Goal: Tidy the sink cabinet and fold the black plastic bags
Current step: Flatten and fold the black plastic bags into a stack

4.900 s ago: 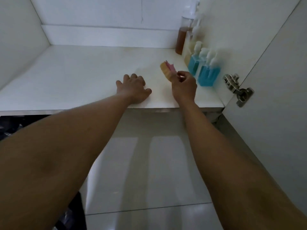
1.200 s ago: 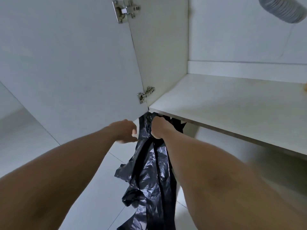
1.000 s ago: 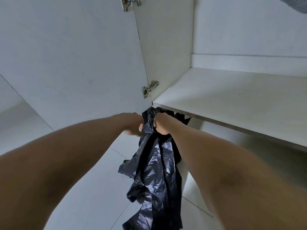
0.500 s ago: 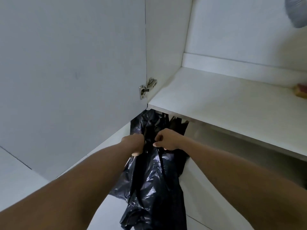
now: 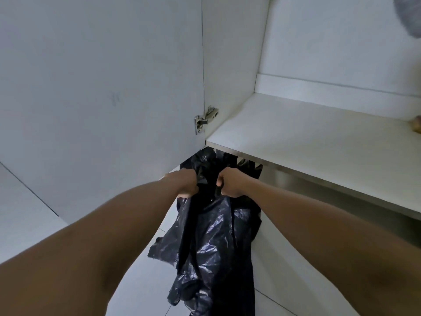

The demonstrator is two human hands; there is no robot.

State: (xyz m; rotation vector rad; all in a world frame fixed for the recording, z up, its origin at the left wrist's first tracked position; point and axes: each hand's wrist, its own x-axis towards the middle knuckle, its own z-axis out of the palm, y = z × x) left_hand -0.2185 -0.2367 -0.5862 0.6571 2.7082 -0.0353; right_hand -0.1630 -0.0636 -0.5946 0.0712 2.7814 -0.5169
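Observation:
A crumpled bundle of black plastic bags (image 5: 214, 242) hangs in front of the open sink cabinet, just below the front edge of its white shelf (image 5: 319, 142). My left hand (image 5: 184, 183) grips the top of the bundle on its left side. My right hand (image 5: 230, 182) grips it close beside, fist curled round the plastic. The bags' upper ends stick up behind my knuckles, and their lower part trails down out of view between my forearms.
The open white cabinet door (image 5: 102, 87) stands at the left with a metal hinge (image 5: 205, 120). A grey corrugated drain hose (image 5: 410, 17) shows at the top right. A tan object (image 5: 417, 127) sits at the shelf's right edge. White floor tiles (image 5: 27, 213) lie below.
Earlier my right hand held a small tan and pink item on the shelf. Since then both hands took hold of the black bags by the left door; in the last second they hardly shifted.

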